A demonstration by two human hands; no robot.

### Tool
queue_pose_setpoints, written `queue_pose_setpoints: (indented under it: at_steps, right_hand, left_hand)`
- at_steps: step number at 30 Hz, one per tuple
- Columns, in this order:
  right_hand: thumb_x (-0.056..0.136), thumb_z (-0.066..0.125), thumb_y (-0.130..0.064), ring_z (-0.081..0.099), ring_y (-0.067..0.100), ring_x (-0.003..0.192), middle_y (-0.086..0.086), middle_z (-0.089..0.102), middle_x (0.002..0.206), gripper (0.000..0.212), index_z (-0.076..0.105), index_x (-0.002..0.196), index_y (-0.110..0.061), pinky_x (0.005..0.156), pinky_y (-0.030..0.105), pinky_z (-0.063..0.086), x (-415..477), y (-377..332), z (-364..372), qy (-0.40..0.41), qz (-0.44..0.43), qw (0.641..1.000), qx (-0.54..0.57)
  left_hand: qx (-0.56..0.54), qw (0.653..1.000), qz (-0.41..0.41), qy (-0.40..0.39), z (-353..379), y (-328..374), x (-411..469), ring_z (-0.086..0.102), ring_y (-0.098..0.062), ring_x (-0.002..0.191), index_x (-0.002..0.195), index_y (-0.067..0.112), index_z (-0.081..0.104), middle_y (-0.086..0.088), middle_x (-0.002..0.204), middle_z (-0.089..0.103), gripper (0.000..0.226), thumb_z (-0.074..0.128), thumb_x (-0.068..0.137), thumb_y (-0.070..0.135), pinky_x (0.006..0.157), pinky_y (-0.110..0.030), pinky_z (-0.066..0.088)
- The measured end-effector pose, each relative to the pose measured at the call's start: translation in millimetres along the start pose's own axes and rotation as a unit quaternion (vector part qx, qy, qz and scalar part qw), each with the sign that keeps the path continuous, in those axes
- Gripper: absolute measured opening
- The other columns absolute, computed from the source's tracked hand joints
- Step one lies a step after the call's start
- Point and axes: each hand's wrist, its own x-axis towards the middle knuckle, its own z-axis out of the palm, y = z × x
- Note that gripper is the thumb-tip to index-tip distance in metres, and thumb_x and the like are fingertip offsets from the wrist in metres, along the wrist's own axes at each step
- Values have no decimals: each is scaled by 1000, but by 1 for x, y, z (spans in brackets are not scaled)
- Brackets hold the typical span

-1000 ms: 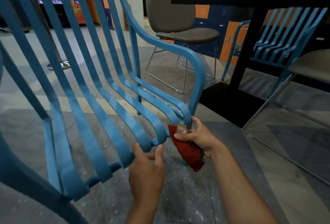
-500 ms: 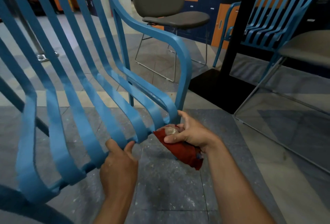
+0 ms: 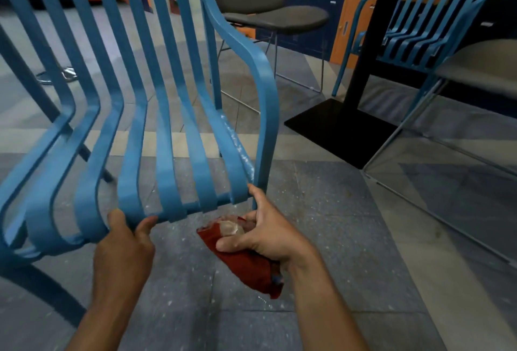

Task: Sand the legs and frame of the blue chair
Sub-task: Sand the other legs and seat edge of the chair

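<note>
I had turned the blue chair (image 3: 167, 127) toward me with my left hand (image 3: 123, 244) gripping its front seat edge (image 3: 179, 212), and my right hand (image 3: 265, 236), clutching the red sandpaper (image 3: 243, 264), had dropped just below, so sanding was likely paused.

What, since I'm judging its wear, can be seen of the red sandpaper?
The red sandpaper is a dark red, crumpled sheet with a pale worn patch at its upper end. The right hand grips it, thumb across its front; its lower end hangs below the hand. It sits under the front seat edge of the blue chair, apparently not touching it.
</note>
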Motion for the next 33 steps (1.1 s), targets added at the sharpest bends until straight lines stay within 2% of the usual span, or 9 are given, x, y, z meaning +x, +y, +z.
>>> queue_pose_setpoints:
  at_steps: [5, 7, 10, 14, 16, 20, 24, 30, 33]
  right_hand:
    - [41, 106, -42, 72, 21, 118, 4, 68, 134, 139, 25, 151, -68, 102, 49, 60, -5, 3, 37, 22, -7, 1000, -8]
    - [48, 106, -38, 72, 18, 116, 3, 67, 133, 126, 33, 145, -72, 99, 47, 62, -10, 6, 47, 44, -11, 999, 11]
    - [62, 104, -25, 73, 20, 116, 5, 70, 131, 108, 47, 149, -54, 99, 45, 62, -17, 11, 50, 61, -13, 997, 46]
    - [79, 94, -13, 78, 26, 106, 4, 83, 108, 39, 79, 113, -25, 89, 36, 65, -27, 12, 38, 71, -13, 995, 74]
    - [83, 91, -14, 80, 21, 98, 4, 84, 101, 25, 81, 106, -18, 81, 32, 65, -33, 12, 30, 79, -7, 993, 93]
    - [84, 90, -18, 82, 19, 90, 3, 84, 95, 17, 81, 98, -24, 80, 35, 65, -38, 12, 19, 140, 4, 983, 115]
    - [80, 93, -18, 82, 17, 83, 0, 84, 87, 20, 80, 94, -24, 75, 37, 66, -40, 10, 15, 190, -6, 979, 76]
    - [72, 95, -50, 78, 0, 88, -15, 82, 92, 42, 80, 106, -30, 85, 29, 61, -54, -23, -11, 100, -11, 991, -85]
    - [77, 86, -62, 72, 1, 93, -17, 77, 97, 42, 77, 110, -37, 76, 24, 54, -50, -43, -30, 198, -47, 968, -147]
  left_hand:
    - [6, 1000, -20, 9, -21, -26, 32, 66, -55, 93, 88, 26, 35, -28, 89, 73, 37, 66, 101, 40, 68, -50, 45]
    - [8, 999, -37, -8, -32, -26, 37, 69, -48, 99, 101, 26, 47, -12, 84, 76, 27, 63, 101, 47, 75, -53, 50]
    - [-32, 995, -90, 13, -38, -17, 19, 70, -39, 116, 148, 25, 42, -9, 100, 82, 63, 65, 98, 56, 95, -58, 52]
    - [-181, 973, -117, -83, -23, 13, -57, 74, -21, 98, 131, 39, 55, 1, 107, 76, 60, 66, 83, 72, 88, -49, 61]
    - [-254, 947, -106, -166, -10, 34, -91, 74, -10, 95, 123, 39, 58, 8, 111, 74, 63, 75, 69, 65, 79, -33, 61]
    - [-271, 939, -4, -211, 23, 55, -123, 72, -1, 108, 129, 44, 58, 17, 123, 70, 76, 101, 67, 33, 85, -25, 63]
    - [-208, 961, 70, -171, 43, 75, -124, 64, 0, 117, 145, 40, 50, 21, 131, 60, 94, 99, 65, 36, 93, -22, 58]
    - [-280, 945, 11, -168, 56, 77, -107, 72, 2, 85, 110, 46, 68, 22, 95, 76, 31, 83, 88, 30, 65, -14, 55]
    - [-225, 964, 65, -124, 56, 70, -99, 66, -5, 84, 91, 41, 69, 16, 90, 67, 23, 80, 93, 21, 67, -18, 48]
